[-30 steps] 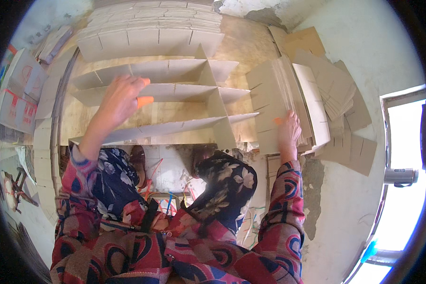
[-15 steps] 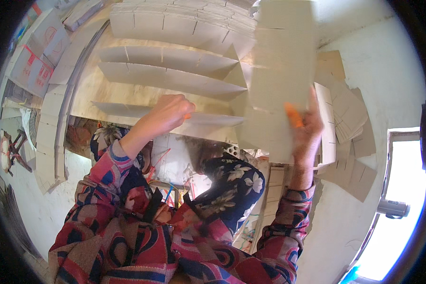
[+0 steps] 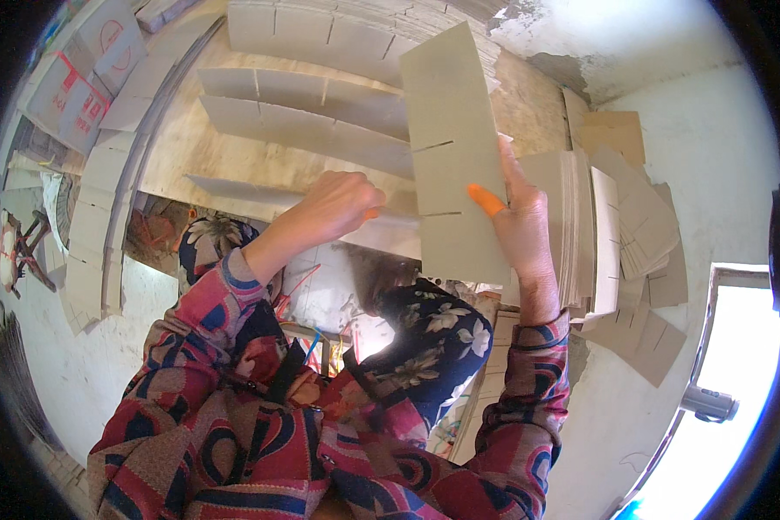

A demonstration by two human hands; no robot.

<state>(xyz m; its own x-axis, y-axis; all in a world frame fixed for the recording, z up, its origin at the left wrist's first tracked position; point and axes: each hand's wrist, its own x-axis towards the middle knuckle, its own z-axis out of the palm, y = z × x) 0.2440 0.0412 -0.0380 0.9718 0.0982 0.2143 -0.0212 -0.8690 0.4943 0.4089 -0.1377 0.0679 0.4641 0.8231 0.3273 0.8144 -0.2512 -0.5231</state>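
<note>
My right hand grips the right edge of a long grey slotted cardboard divider. An orange cover on its thumb lies over the near face; the other fingers are partly behind. The divider stands tilted, across the right ends of several upright cardboard strips. My left hand is closed over the nearest strip, its orange-covered thumb on the near side; the fingertips are hidden. Two further strips stand behind it on the wooden board.
To the right is a stack of cardboard dividers, with loose slotted pieces beyond. More divider stacks lie at the back and left. A printed carton stands far left. My knees are below the board's near edge.
The divider in my right hand has moved left and lower, from the right of the strips to over their right ends. My left hand stays closed at the nearest strip.
</note>
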